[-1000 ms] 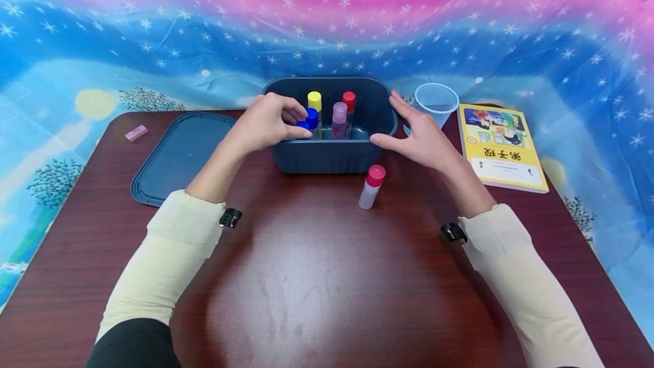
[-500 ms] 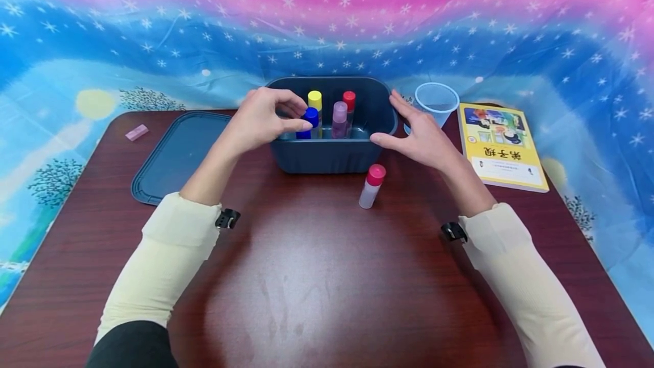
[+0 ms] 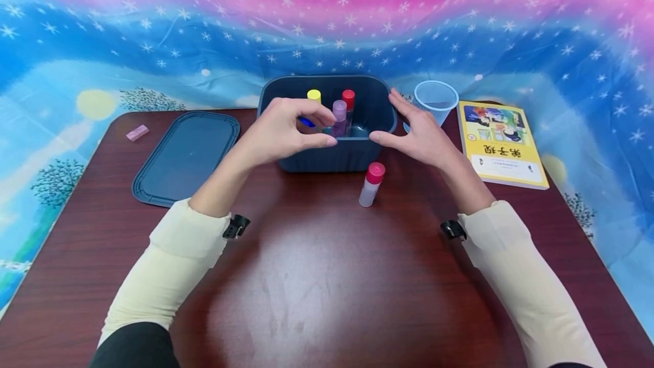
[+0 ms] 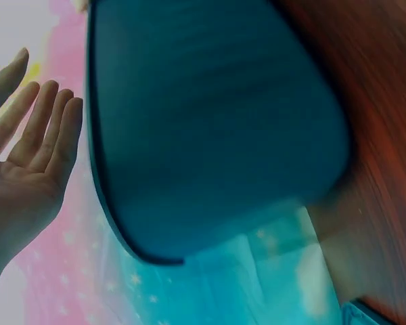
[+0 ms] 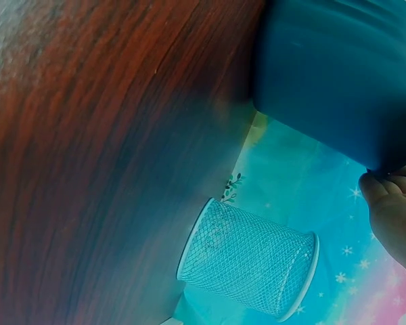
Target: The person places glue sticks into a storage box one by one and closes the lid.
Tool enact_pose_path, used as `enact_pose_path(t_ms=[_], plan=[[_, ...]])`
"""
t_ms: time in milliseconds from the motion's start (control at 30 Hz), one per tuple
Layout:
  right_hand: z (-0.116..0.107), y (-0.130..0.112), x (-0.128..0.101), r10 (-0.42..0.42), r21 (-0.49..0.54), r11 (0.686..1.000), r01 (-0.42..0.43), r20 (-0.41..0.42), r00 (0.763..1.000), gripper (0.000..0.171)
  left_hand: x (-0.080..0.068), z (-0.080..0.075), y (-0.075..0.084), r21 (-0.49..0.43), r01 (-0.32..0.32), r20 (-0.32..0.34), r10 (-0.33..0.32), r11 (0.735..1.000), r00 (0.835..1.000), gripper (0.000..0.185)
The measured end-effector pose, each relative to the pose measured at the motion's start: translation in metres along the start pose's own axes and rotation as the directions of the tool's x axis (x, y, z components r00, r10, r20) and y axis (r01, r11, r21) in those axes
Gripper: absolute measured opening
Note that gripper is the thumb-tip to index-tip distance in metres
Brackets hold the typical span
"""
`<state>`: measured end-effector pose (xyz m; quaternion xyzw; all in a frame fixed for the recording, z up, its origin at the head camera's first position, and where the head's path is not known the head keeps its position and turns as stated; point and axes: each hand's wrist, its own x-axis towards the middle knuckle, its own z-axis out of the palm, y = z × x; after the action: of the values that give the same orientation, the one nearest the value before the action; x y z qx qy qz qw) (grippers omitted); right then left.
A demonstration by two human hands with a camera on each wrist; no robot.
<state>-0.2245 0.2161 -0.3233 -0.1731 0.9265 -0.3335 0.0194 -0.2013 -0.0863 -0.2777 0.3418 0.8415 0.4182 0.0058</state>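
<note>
A dark blue bin (image 3: pixel 327 155) stands at the back middle of the table. Upright inside it are capped tubes like glue sticks: a purple one (image 3: pixel 339 112), a red-capped one (image 3: pixel 349 98) and a yellow-capped one (image 3: pixel 314 95). A blue cap (image 3: pixel 306 121) shows partly behind my left hand (image 3: pixel 281 132). That hand hovers over the bin's front rim, thumb and fingers apart near the purple tube, holding nothing. My right hand (image 3: pixel 421 135) rests against the bin's right end, thumb at the front corner, fingers straight along the side. Before the bin stands a red-capped white tube (image 3: pixel 370 185).
To the left lies a dark blue lid (image 3: pixel 189 155), with a small pink piece (image 3: pixel 137 132) beyond it. A light blue mesh cup (image 5: pixel 247 261) stands right of the bin, and a yellow book (image 3: pixel 503 146) lies farther right. Patterned cloth hangs behind the table.
My left hand has moved right, away from the blue-capped tube, and now stands before the purple one. My right hand has stayed at the bin's right end.
</note>
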Motion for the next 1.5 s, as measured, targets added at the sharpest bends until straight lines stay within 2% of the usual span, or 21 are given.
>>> enact_pose_path(t_ms=[133, 233, 333, 467, 600, 800, 1000, 1167, 1500], plan=[[0.0, 0.001, 0.0, -0.005, 0.001, 1.0, 0.005, -0.002, 1.0, 0.097, -0.001, 0.012, 0.007, -0.056, -0.07, 0.055, 0.073, 0.996, 0.996, 0.036], [0.0, 0.001, 0.0, -0.013, 0.001, 1.0, 0.013, -0.004, 1.0, 0.097, 0.0, 0.02, 0.008, -0.153, -0.079, 0.09, 0.093, 0.985, 0.992, 0.036], [0.0, 0.001, 0.0, -0.017, 0.0, 1.0, 0.017, -0.006, 1.0, 0.097, 0.0, 0.027, 0.007, -0.253, -0.048, 0.113, 0.079, 0.966, 0.99, 0.036], [-0.001, 0.0, 0.0, -0.018, -0.006, 1.0, 0.018, -0.008, 1.0, 0.097, 0.0, 0.036, 0.007, -0.308, 0.015, 0.142, 0.03, 0.951, 0.989, 0.04], [-0.001, 0.0, 0.0, -0.014, -0.012, 1.0, 0.014, -0.01, 1.0, 0.098, 0.001, 0.045, 0.005, -0.301, 0.064, 0.177, -0.011, 0.952, 0.984, 0.046], [0.0, 0.001, 0.0, -0.025, -0.008, 1.0, 0.025, -0.02, 0.999, 0.098, 0.004, 0.063, -0.001, -0.247, 0.068, 0.212, -0.015, 0.967, 0.977, 0.055], [0.001, 0.002, 0.0, -0.039, -0.005, 0.999, 0.039, -0.028, 0.999, 0.097, 0.006, 0.08, -0.007, -0.279, 0.053, 0.185, -0.001, 0.959, 0.983, 0.054], [0.0, 0.002, 0.0, -0.036, -0.008, 0.999, 0.036, -0.02, 0.999, 0.097, 0.007, 0.088, -0.008, -0.281, 0.028, 0.149, 0.014, 0.959, 0.989, 0.052], [0.001, 0.002, 0.001, -0.033, -0.003, 0.999, 0.033, -0.019, 0.999, 0.097, 0.008, 0.095, -0.015, -0.276, 0.011, 0.171, 0.038, 0.961, 0.984, 0.045]])
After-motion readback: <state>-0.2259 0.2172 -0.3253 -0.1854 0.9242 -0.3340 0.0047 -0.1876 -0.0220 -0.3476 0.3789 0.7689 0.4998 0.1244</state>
